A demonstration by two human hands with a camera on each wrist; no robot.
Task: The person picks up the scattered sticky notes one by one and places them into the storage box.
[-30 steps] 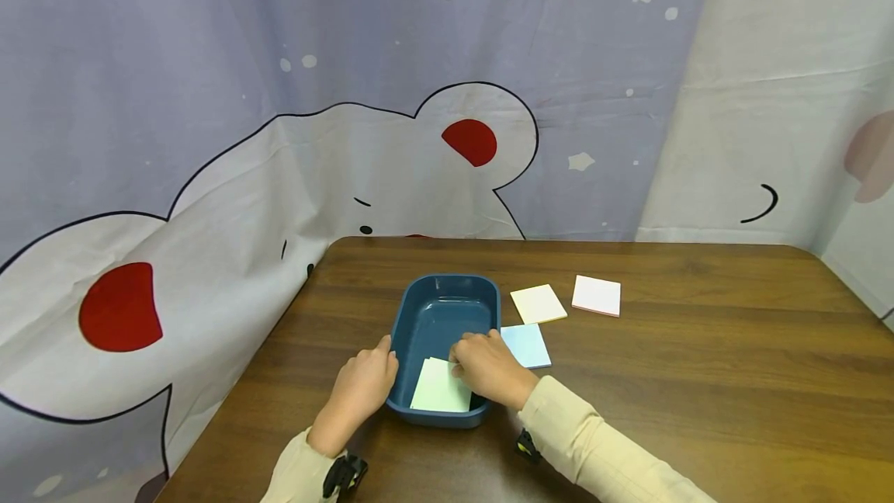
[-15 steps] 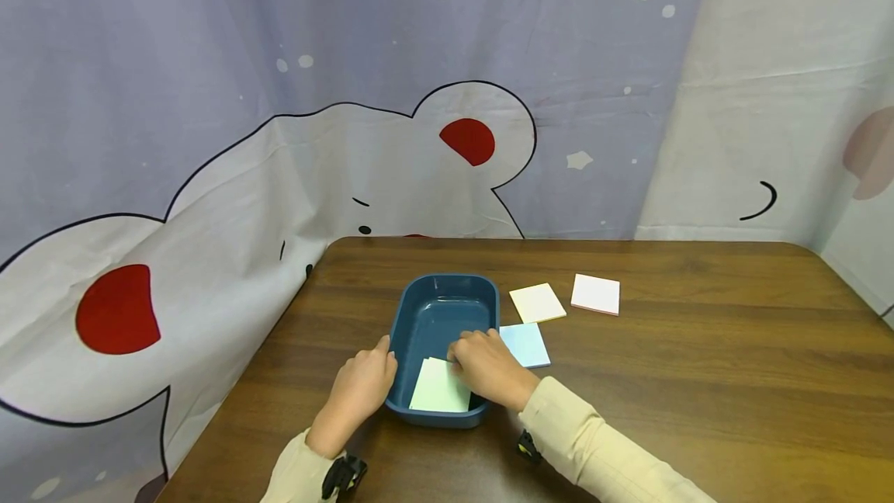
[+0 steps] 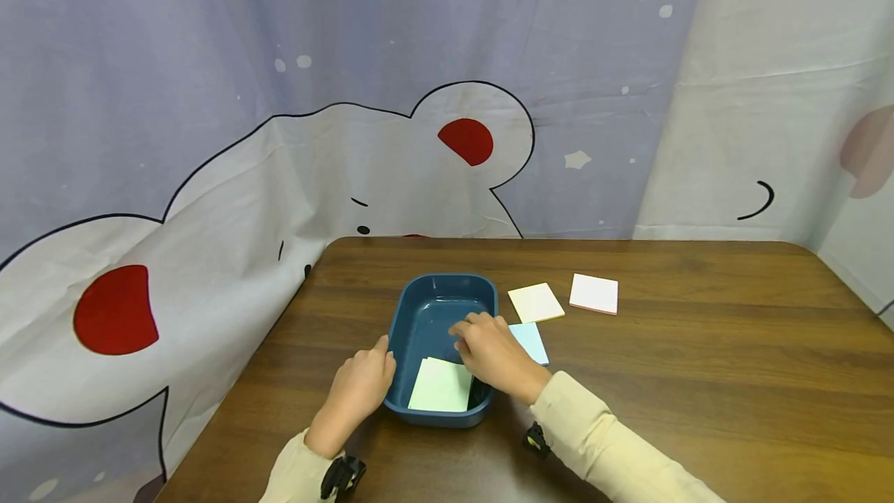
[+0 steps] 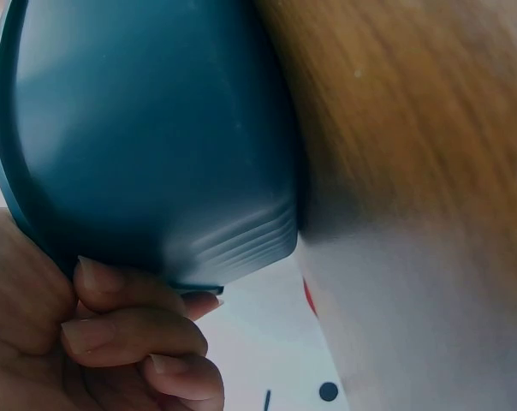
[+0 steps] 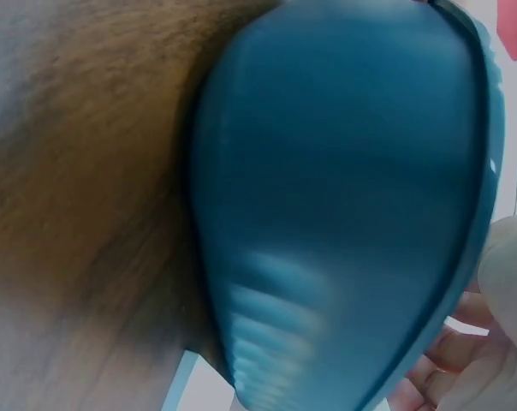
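A dark blue plastic bin (image 3: 417, 330) stands on the table, with a light green pad of sticky notes (image 3: 440, 386) lying flat at its near end. My left hand (image 3: 362, 380) grips the bin's left rim; curled fingers (image 4: 130, 338) show against its outside in the left wrist view. Over the bin's right rim, my right hand (image 3: 497, 354) hovers with loosely bent fingers and nothing held. A light blue pad (image 3: 531, 343) lies partly behind this hand. Farther off are a pale yellow pad (image 3: 536, 303) and a white pad (image 3: 594, 293).
The wooden table (image 3: 698, 355) extends far to the right of the pads. Behind its back edge hangs a printed curtain (image 3: 594, 84). A black wrist camera (image 3: 342, 476) is strapped at the left sleeve.
My right hand has let go of the green pad and moved up and right, away from it. The green pad stays in the bin. My left hand keeps its place.
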